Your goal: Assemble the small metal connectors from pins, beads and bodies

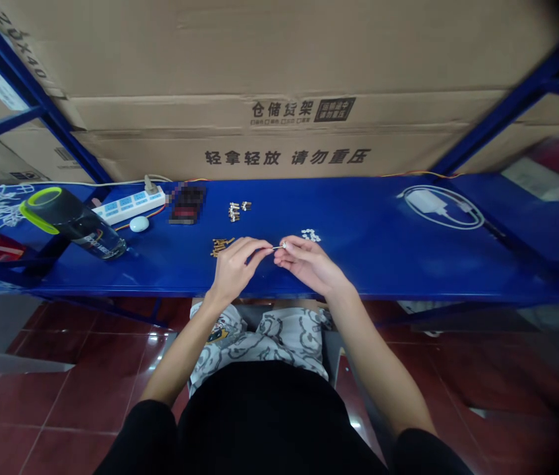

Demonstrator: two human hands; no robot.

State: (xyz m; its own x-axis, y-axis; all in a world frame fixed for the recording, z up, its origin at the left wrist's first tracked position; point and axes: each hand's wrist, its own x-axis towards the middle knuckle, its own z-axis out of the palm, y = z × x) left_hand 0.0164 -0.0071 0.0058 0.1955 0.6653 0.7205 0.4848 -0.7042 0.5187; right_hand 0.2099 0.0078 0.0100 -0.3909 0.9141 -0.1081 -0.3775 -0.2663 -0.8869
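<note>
Above the front edge of the blue shelf, my left hand (237, 262) pinches a thin, pin-like piece (278, 247) that looks like a screw. Its other end meets a small white piece (284, 245), gripped between the fingertips of my right hand (311, 264). Beside my left hand lies a pile of brass-coloured screw-like pieces (220, 247), partly hidden by that hand. Several loose small white pieces (311, 235) rest just behind my right hand. Farther back are several pieces (234, 211) that combine white and brass-coloured parts.
On the left stand a dark bottle (81, 224), a white power strip (133, 206) and a rounded white object (139, 224). A blurred-out dark item (187, 203) lies near the strip. A white charger with coiled cable (430, 203) is at right. Large cardboard boxes (279, 59) rise behind.
</note>
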